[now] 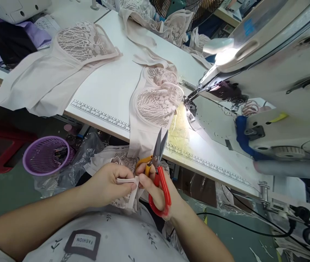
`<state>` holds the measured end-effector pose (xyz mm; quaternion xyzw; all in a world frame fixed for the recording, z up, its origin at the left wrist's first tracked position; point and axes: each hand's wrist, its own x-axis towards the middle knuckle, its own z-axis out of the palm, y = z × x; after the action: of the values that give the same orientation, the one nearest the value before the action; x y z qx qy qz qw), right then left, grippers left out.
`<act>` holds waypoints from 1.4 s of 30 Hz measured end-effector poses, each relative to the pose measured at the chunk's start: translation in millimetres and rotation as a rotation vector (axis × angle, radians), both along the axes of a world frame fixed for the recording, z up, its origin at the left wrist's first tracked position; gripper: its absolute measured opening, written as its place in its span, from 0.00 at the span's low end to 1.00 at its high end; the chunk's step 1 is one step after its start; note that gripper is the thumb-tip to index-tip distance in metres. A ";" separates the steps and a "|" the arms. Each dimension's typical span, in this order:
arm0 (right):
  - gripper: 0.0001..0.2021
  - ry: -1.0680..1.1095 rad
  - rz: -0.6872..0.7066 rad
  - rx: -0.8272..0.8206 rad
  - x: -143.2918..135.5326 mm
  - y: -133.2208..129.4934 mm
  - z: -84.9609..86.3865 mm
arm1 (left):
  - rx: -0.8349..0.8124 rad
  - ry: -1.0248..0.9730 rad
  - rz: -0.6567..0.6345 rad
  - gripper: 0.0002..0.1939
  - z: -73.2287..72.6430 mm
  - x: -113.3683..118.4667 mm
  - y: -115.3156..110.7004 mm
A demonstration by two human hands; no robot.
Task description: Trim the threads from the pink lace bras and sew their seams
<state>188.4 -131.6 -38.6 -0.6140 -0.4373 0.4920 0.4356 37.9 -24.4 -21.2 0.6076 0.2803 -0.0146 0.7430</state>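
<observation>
My left hand (116,183) is closed in a pinch on the pale edge of a beige lace bra (126,202) over my lap. Scissors (159,153) with one red and one orange handle hang in my right hand (156,189), my thumb through the red loop. Their blades stand slightly apart and point up toward the table. The right fingertips also touch the bra's edge, close beside the left ones. Just beyond the blades, another beige lace bra (157,102) lies on the table, drooping over its front edge. Part of the bra on my lap is hidden by my hands.
A sewing machine (275,69) with its lamp lit stands at the right. More lace pieces lie at the left (81,47) and the back (177,27) of the white table (103,91). On the floor are a purple basket (46,167) and a red stool (4,142).
</observation>
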 end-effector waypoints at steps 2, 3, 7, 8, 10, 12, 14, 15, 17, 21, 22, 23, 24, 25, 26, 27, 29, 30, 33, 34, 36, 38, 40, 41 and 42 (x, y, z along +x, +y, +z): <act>0.20 0.001 0.135 -0.018 8.5 -6.5 -0.6 | 0.002 0.013 0.012 0.12 1.3 -0.4 3.5; 0.22 -0.022 0.215 -0.024 12.6 -10.2 -0.6 | 0.002 0.023 0.022 0.13 1.6 -0.6 5.4; 0.29 -0.198 0.452 -0.039 21.7 -24.0 -0.2 | -0.044 0.056 0.050 0.13 -1.4 0.3 11.2; 0.30 -0.235 0.477 -0.044 21.7 -26.4 0.1 | -0.061 0.063 0.051 0.13 -2.9 1.0 11.8; 0.30 -0.301 0.485 -0.070 20.1 -29.4 0.9 | -0.086 0.084 0.056 0.13 -5.9 2.7 12.2; 0.30 -0.381 0.471 -0.099 18.0 -30.4 2.0 | -0.114 0.110 0.062 0.13 -7.9 4.2 12.3; 0.30 -0.461 0.453 -0.117 16.5 -30.0 3.1 | -0.152 0.128 0.077 0.14 -8.7 5.3 12.4; 0.31 -0.491 0.446 -0.123 16.1 -29.7 3.7 | -0.175 0.132 0.087 0.13 -8.8 5.7 12.5; 0.31 -0.522 0.434 -0.131 15.7 -29.1 4.4 | -0.217 0.135 0.104 0.13 -9.0 6.3 12.8; 0.32 -0.504 0.413 -0.168 15.8 -28.7 4.5 | -0.309 0.128 0.152 0.11 -11.3 6.5 13.1; 0.32 -0.490 0.412 -0.178 15.7 -28.8 4.2 | -0.334 0.123 0.163 0.11 -12.1 6.3 13.3; 0.31 -0.477 0.411 -0.187 15.6 -28.9 3.8 | -0.354 0.117 0.171 0.11 -13.0 6.0 13.5; 0.31 -0.464 0.409 -0.195 15.4 -29.1 3.2 | -0.370 0.113 0.176 0.11 -13.7 5.6 13.7; 0.30 -0.451 0.407 -0.201 15.1 -29.3 2.5 | -0.380 0.110 0.179 0.10 -14.3 5.1 14.0; 0.29 -0.442 0.400 -0.206 14.6 -29.8 1.5 | -0.384 0.107 0.183 0.10 -14.9 4.5 14.2; 0.28 -0.436 0.390 -0.207 13.8 -30.4 0.3 | -0.386 0.104 0.186 0.11 -15.3 3.9 14.3; 0.25 -0.427 0.370 -0.205 11.7 -32.1 -3.5 | -0.398 0.106 0.192 0.11 -15.8 2.6 14.2; 0.24 -0.418 0.363 -0.203 10.4 -33.3 -6.3 | -0.403 0.107 0.193 0.11 -16.0 2.0 14.0; 0.22 -0.382 0.328 -0.188 5.8 -37.5 -18.4 | -0.391 0.111 0.189 0.12 -15.6 0.4 13.8; 0.21 -0.369 0.306 -0.184 4.5 -38.8 -23.1 | -0.376 0.111 0.185 0.12 -15.1 0.0 14.0; 0.21 -0.354 0.251 -0.171 3.2 -40.3 -31.3 | -0.336 0.110 0.173 0.13 -13.4 -1.0 15.0; 0.21 -0.338 0.210 -0.145 4.0 -39.7 -34.7 | -0.271 0.098 0.159 0.13 -11.1 -2.9 17.0; 0.21 -0.305 0.180 -0.087 5.8 -37.3 -31.5 | -0.178 0.065 0.146 0.14 -8.9 -6.6 19.7; 0.20 -0.281 0.164 -0.048 6.4 -35.7 -27.7 | -0.128 0.046 0.142 0.13 -7.9 -9.2 21.4; 0.19 -0.259 0.151 -0.013 6.4 -34.0 -23.0 | -0.079 0.028 0.140 0.13 -7.1 -12.2 23.2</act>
<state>194.8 -165.6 -61.6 -0.6405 -0.5317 0.4428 0.3332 25.7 -1.1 -28.3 0.5565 0.3317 0.0175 0.7616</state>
